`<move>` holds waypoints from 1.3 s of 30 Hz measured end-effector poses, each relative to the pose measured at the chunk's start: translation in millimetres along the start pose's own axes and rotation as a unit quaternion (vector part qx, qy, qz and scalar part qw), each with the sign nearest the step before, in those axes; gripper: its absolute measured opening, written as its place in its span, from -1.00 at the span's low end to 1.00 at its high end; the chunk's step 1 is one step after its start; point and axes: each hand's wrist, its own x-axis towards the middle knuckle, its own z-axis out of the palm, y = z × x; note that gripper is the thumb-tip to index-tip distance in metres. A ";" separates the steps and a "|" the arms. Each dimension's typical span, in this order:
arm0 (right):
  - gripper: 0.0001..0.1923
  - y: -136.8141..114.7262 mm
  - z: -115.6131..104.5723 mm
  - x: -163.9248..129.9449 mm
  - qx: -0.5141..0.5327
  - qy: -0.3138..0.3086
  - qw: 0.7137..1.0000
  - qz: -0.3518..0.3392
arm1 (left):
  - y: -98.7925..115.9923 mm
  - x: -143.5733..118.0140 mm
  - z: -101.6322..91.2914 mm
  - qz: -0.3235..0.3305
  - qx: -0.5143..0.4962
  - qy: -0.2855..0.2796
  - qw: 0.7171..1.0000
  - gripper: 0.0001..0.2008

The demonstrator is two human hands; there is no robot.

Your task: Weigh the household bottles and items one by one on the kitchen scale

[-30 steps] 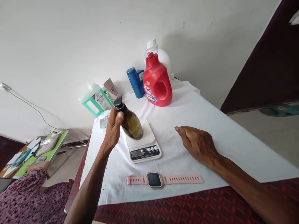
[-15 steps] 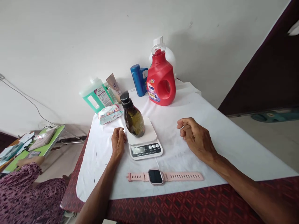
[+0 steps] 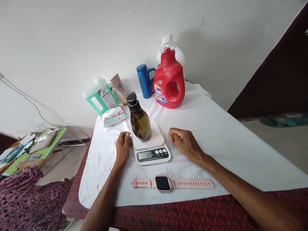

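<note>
A dark olive pump bottle (image 3: pixel 141 123) with a black top stands on the white kitchen scale (image 3: pixel 154 155), leaning left in the view. My left hand (image 3: pixel 123 146) rests curled on the cloth just left of the scale, its fingers closed and nothing visible in them. On the scale's right, my right hand (image 3: pixel 184 142) is closed in a loose fist, apart from the bottle, with nothing showing in it. Nearer to me, a smartwatch with a pink strap (image 3: pixel 163 183) lies stretched out flat. The scale's display is too faint to read.
Behind are a red detergent jug (image 3: pixel 168 80), a blue bottle (image 3: pixel 144 81), a brown tube (image 3: pixel 119 86), a green liquid bottle (image 3: pixel 101 98) and a wipes pack (image 3: pixel 114 116). A white cloth (image 3: pixel 216 154) covers the table. At left, a person in a patterned garment (image 3: pixel 31 202) sits by a green table.
My right hand has moved left toward the scale and its fingers have curled into a fist. My left hand stays beside the scale. The view has shifted slightly.
</note>
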 end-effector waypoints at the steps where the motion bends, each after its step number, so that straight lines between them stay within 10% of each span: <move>1: -0.86 1.4 -0.2 -0.9 -0.008 -0.008 1.000 -0.014 | 0.3 -0.3 0.0 0.001 0.004 -0.001 1.000 -0.54; 17: -0.85 15.6 -6.2 3.0 -0.069 -0.049 0.995 -0.060 | 13.3 -8.3 1.0 0.030 0.002 -0.004 1.000 -0.48; 27: -0.84 17.2 -7.0 3.8 -0.062 -0.053 0.996 -0.046 | 79.4 -2.8 8.7 0.146 0.125 -0.054 0.980 -0.19; 39: -0.86 18.9 -6.3 6.2 -0.045 -0.049 0.997 -0.034 | 93.7 50.4 43.7 0.106 0.184 0.028 0.977 -0.53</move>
